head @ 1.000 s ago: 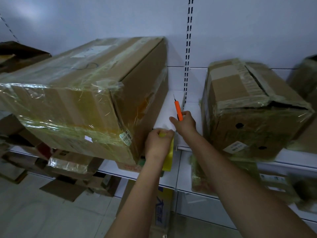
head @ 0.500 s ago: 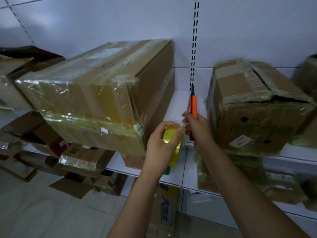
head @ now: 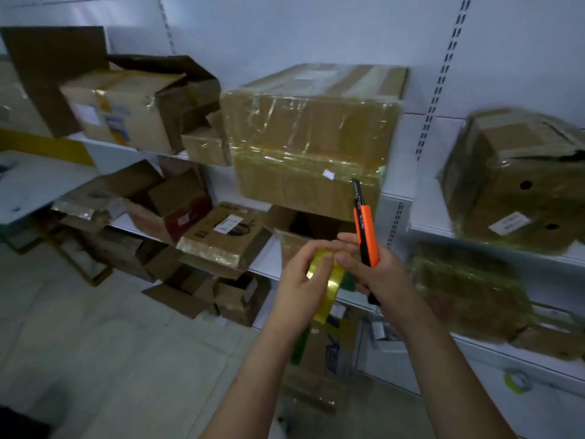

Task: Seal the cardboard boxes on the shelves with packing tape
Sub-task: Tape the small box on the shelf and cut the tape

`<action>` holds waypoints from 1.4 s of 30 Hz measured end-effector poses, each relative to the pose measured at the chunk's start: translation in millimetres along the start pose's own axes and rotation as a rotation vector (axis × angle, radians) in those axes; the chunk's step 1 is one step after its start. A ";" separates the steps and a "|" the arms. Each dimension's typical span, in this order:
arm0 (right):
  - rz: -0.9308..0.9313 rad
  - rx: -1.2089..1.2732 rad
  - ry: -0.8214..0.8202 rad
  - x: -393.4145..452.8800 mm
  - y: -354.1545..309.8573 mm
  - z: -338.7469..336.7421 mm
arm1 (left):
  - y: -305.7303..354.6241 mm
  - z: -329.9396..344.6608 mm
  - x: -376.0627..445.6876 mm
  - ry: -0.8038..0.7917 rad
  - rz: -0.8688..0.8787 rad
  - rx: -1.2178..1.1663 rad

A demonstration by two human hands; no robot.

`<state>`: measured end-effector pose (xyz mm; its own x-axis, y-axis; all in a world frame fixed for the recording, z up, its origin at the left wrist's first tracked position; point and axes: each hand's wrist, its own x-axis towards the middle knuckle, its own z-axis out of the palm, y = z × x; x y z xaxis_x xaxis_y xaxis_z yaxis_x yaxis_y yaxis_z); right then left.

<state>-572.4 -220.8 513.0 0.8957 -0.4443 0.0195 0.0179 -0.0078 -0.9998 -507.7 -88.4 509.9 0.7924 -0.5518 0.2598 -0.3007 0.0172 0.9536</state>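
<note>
While my left hand point(head: 304, 280) grips the yellow tape roll point(head: 329, 277) below the wrapped box point(head: 310, 141), my right hand point(head: 376, 274) clutches the utility knife point(head: 365, 232) (blade up); fumbling the tape's end risks a nick.

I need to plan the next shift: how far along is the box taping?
Done: the big box on the upper shelf and the box with holes look wrapped in tape. In hand: the left hand holds the yellow tape roll, the right hand an orange utility knife. Left: the open-flapped box at upper left, and several below.
</note>
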 end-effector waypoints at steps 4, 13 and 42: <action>0.047 0.025 -0.035 -45.7 6.5 91.4 | -2.2 -94.2 -65.4 -0.035 0.019 0.040; 0.127 0.003 -0.611 -64.7 -39.8 225.7 | 15.8 -268.4 -149.9 -0.059 -0.026 -0.009; 0.141 -0.165 -0.683 196.6 21.7 462.6 | -123.6 -532.7 70.4 -0.309 -0.278 -0.193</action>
<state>-190.4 106.1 495.6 0.9635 0.2084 -0.1678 -0.1377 -0.1514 -0.9788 -132.0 314.8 491.5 0.6244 -0.7801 -0.0393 0.0286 -0.0274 0.9992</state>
